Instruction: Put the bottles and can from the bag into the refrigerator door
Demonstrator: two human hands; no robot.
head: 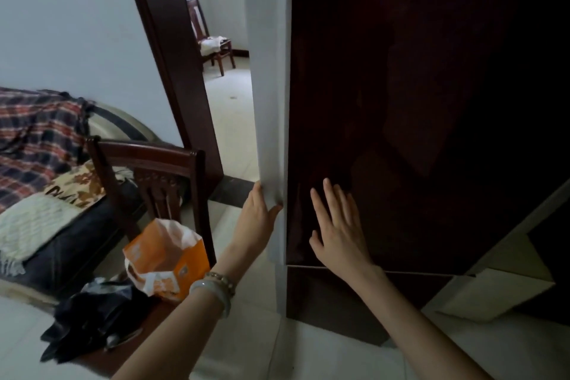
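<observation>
at the refrigerator door (401,102), the left hand (257,216) curls its fingers round the pale side edge while the right hand (337,231) lies flat, fingers spread, on the dark front. the orange bag (168,259) sits on the chair (148,170) nearby; no bottles or can show. opening or closing, i cannot tell; next probably means a steady swing.
</observation>
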